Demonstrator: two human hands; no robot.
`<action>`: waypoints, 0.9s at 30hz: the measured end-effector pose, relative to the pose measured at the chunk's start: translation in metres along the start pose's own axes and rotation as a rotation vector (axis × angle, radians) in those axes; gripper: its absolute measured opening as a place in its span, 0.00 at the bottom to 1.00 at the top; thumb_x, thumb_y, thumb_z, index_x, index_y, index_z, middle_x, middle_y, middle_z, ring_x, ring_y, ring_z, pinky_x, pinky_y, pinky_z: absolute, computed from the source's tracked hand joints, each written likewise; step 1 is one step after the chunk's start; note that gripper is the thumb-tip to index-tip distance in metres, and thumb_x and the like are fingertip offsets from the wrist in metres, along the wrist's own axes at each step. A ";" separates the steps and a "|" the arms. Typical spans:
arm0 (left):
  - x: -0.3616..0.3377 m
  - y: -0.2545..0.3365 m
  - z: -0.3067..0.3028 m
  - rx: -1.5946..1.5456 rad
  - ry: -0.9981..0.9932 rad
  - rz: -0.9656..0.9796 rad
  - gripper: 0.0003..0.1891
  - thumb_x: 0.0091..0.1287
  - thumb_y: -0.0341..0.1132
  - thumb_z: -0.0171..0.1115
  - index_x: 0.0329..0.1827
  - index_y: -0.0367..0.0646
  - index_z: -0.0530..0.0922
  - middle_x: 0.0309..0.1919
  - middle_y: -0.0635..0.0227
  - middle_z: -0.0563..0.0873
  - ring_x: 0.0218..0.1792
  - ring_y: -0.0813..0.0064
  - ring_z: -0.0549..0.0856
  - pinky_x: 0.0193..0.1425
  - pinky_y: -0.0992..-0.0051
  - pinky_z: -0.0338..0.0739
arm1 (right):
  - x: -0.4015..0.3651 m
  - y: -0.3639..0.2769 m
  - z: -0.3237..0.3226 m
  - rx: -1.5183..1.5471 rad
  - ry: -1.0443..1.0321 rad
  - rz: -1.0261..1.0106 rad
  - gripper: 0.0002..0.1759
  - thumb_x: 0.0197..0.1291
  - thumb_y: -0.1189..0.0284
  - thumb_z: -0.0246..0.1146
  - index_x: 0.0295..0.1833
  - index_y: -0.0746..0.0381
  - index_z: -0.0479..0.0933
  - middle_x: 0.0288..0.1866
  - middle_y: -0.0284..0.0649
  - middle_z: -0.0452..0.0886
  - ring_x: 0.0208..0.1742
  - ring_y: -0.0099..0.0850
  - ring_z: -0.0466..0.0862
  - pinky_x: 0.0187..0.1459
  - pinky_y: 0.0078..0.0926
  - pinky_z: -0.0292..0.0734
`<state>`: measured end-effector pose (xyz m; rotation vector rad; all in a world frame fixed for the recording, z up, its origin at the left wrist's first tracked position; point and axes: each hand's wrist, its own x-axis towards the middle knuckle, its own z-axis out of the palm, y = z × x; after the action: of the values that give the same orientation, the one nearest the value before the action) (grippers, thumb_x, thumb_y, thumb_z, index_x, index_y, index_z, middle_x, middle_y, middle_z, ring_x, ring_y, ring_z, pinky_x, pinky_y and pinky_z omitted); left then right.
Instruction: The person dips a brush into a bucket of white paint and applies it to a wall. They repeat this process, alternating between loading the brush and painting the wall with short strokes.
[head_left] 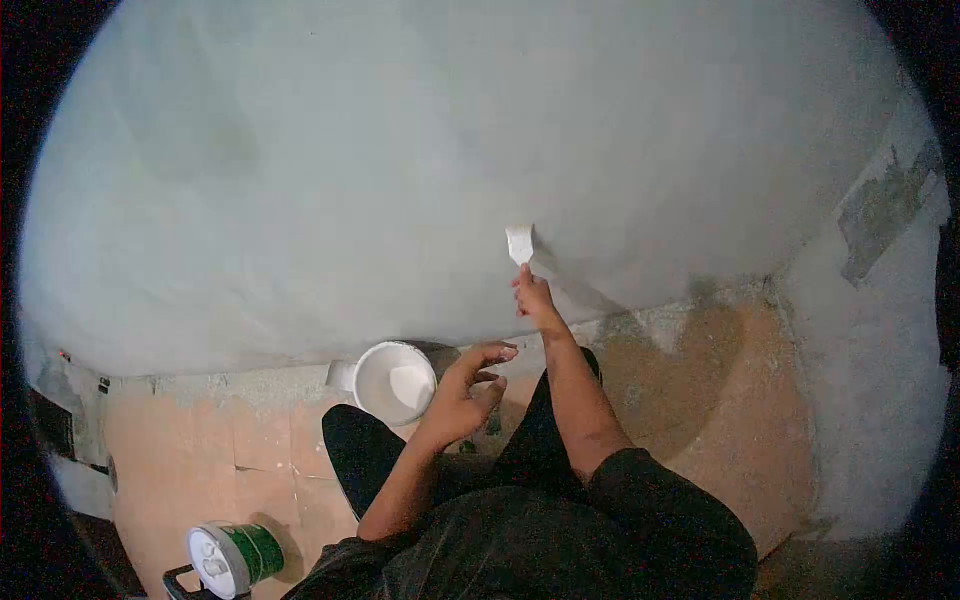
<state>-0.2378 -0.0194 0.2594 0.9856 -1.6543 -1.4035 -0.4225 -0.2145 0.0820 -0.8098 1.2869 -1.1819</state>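
Head camera shows the right hand with its fingers clamped on the handle of a white brush, up at the big grey wall. The left hand has its fingers bent and apart, just beside a white bucket near the wall.

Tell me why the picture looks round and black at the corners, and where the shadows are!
Head view: black corners surround a rounded picture, probably from a wide lens; head view: a shadow slants down and right from the paintbrush and right hand across the wall; head view: another darkens the floor right of the right arm.
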 end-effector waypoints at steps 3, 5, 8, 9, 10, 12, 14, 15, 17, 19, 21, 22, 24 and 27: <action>0.000 0.003 -0.003 0.018 0.011 0.033 0.20 0.63 0.20 0.55 0.58 0.43 0.73 0.58 0.65 0.78 0.61 0.69 0.76 0.61 0.68 0.72 | -0.010 0.012 -0.004 -0.054 0.040 0.204 0.31 0.68 0.44 0.50 0.36 0.65 0.73 0.14 0.30 0.63 0.09 0.23 0.59 0.13 0.30 0.62; 0.002 0.002 -0.006 0.003 0.018 0.040 0.19 0.63 0.20 0.55 0.58 0.42 0.73 0.58 0.65 0.78 0.61 0.69 0.76 0.61 0.68 0.72 | -0.004 0.014 -0.003 -0.015 0.052 0.213 0.32 0.68 0.44 0.49 0.34 0.66 0.74 0.13 0.33 0.65 0.07 0.25 0.60 0.11 0.30 0.61; -0.005 0.002 -0.005 0.016 0.013 0.037 0.19 0.63 0.20 0.54 0.57 0.42 0.73 0.58 0.64 0.78 0.61 0.69 0.76 0.61 0.68 0.72 | -0.016 -0.020 0.004 -0.028 0.093 0.165 0.32 0.69 0.47 0.49 0.31 0.67 0.75 0.12 0.35 0.66 0.05 0.26 0.60 0.09 0.31 0.59; -0.004 0.001 -0.005 -0.008 0.012 0.053 0.19 0.63 0.20 0.54 0.57 0.42 0.73 0.58 0.64 0.78 0.61 0.69 0.76 0.61 0.68 0.72 | -0.012 -0.042 0.005 -0.052 0.048 0.171 0.32 0.69 0.47 0.48 0.31 0.67 0.75 0.12 0.34 0.66 0.06 0.26 0.61 0.10 0.31 0.60; -0.005 -0.001 -0.004 -0.033 0.009 0.066 0.19 0.63 0.20 0.54 0.57 0.42 0.73 0.59 0.64 0.78 0.61 0.69 0.76 0.61 0.68 0.72 | -0.011 -0.064 0.007 -0.077 0.004 0.179 0.32 0.70 0.48 0.48 0.31 0.67 0.75 0.12 0.33 0.66 0.06 0.25 0.61 0.11 0.30 0.61; -0.004 0.003 -0.004 -0.021 0.006 0.053 0.19 0.63 0.20 0.54 0.57 0.42 0.73 0.59 0.64 0.78 0.61 0.69 0.76 0.61 0.67 0.72 | -0.034 -0.138 0.015 -0.145 0.008 0.089 0.30 0.71 0.49 0.47 0.35 0.67 0.74 0.12 0.30 0.63 0.08 0.22 0.58 0.12 0.26 0.59; -0.006 0.009 -0.004 -0.003 0.000 0.040 0.19 0.63 0.20 0.54 0.57 0.42 0.73 0.59 0.64 0.78 0.61 0.69 0.76 0.62 0.67 0.72 | -0.051 -0.193 0.027 -0.219 0.044 -0.002 0.31 0.71 0.47 0.46 0.34 0.66 0.75 0.12 0.29 0.63 0.09 0.20 0.57 0.12 0.25 0.57; -0.007 0.012 -0.003 0.012 -0.008 0.024 0.19 0.63 0.20 0.54 0.57 0.42 0.73 0.59 0.64 0.78 0.62 0.69 0.76 0.62 0.67 0.72 | -0.066 -0.211 0.029 -0.216 0.045 -0.005 0.31 0.71 0.47 0.46 0.34 0.66 0.75 0.12 0.29 0.63 0.09 0.20 0.57 0.12 0.25 0.57; -0.009 0.012 -0.003 0.028 -0.014 0.007 0.19 0.63 0.20 0.54 0.58 0.43 0.73 0.59 0.64 0.78 0.62 0.68 0.75 0.62 0.67 0.72 | -0.087 -0.235 0.033 -0.203 0.031 -0.179 0.31 0.70 0.46 0.47 0.33 0.64 0.75 0.12 0.29 0.62 0.08 0.20 0.57 0.12 0.24 0.56; -0.011 0.005 -0.002 -0.018 -0.010 0.053 0.20 0.63 0.20 0.54 0.58 0.44 0.73 0.59 0.64 0.78 0.62 0.68 0.75 0.62 0.67 0.72 | -0.096 -0.238 0.038 -0.168 0.020 -0.225 0.31 0.70 0.45 0.47 0.32 0.64 0.74 0.12 0.29 0.63 0.08 0.19 0.57 0.12 0.24 0.56; -0.015 0.003 0.000 0.008 -0.009 0.045 0.20 0.63 0.20 0.54 0.58 0.44 0.72 0.59 0.64 0.78 0.62 0.68 0.75 0.62 0.66 0.72 | -0.098 -0.222 0.039 -0.116 -0.011 -0.388 0.32 0.69 0.44 0.46 0.31 0.63 0.73 0.11 0.28 0.63 0.08 0.19 0.58 0.11 0.23 0.56; -0.013 0.003 -0.002 0.031 -0.009 0.029 0.20 0.64 0.20 0.53 0.58 0.44 0.72 0.59 0.65 0.78 0.62 0.68 0.75 0.62 0.66 0.72 | -0.086 -0.211 0.043 -0.117 -0.013 -0.383 0.32 0.69 0.44 0.46 0.31 0.63 0.73 0.11 0.28 0.63 0.08 0.19 0.58 0.11 0.23 0.56; -0.012 0.003 -0.003 0.049 -0.009 0.031 0.19 0.64 0.20 0.53 0.58 0.44 0.72 0.59 0.65 0.78 0.62 0.68 0.75 0.62 0.66 0.72 | -0.060 -0.179 0.046 -0.254 -0.085 -0.294 0.32 0.68 0.43 0.46 0.30 0.62 0.73 0.13 0.30 0.65 0.10 0.21 0.62 0.11 0.25 0.63; -0.010 0.002 -0.007 -0.007 -0.017 0.016 0.18 0.64 0.17 0.52 0.57 0.40 0.73 0.60 0.62 0.77 0.64 0.67 0.73 0.69 0.66 0.66 | -0.016 -0.110 0.051 -0.320 0.045 -0.192 0.33 0.68 0.42 0.45 0.28 0.61 0.74 0.18 0.36 0.71 0.16 0.27 0.72 0.13 0.27 0.72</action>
<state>-0.2280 -0.0132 0.2620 0.9573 -1.6657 -1.4099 -0.3924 -0.2354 0.1984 -1.1668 1.4829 -1.1640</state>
